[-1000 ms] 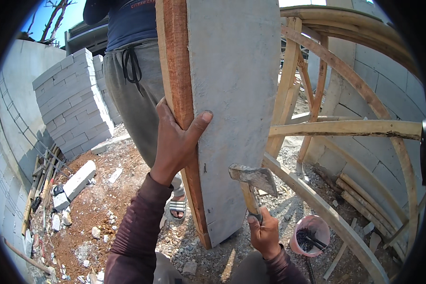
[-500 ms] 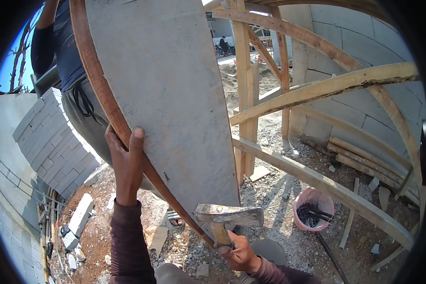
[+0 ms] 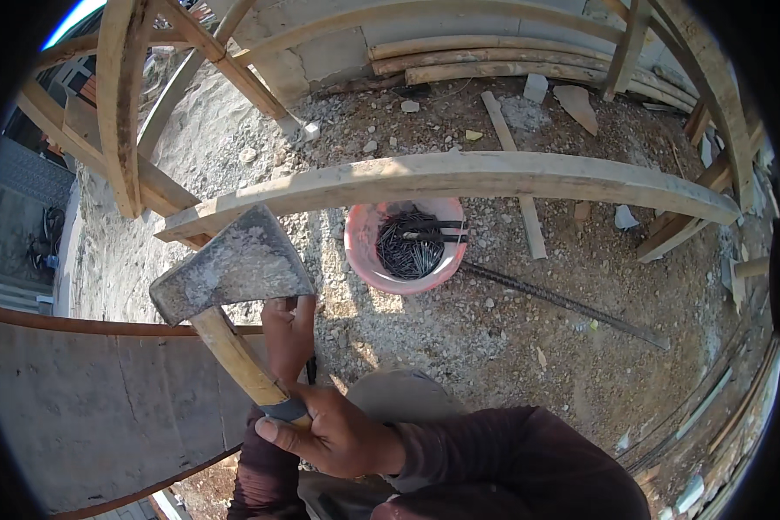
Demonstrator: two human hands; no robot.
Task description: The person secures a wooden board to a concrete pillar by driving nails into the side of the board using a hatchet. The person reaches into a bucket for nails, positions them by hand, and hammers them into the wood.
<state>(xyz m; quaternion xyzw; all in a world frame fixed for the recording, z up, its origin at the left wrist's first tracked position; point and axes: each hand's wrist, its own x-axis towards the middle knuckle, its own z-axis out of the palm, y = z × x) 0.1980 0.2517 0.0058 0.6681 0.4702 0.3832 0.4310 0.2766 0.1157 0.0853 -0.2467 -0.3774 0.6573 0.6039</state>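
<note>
Now the right hand is wrapped tight around the wooden handle of the hatchet, its dusty head raised just left of the pink nail bucket. Behind the handle, the left hand grips the plywood board's top edge, fingers curled over it.

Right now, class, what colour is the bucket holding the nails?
The bucket is pink, with dark nails inside; the head view shows it.

We see bright sun and dark, sharp shadows on the ground past the fingers. Things look clear there. Near the round black edges, straight boards bend.
</note>
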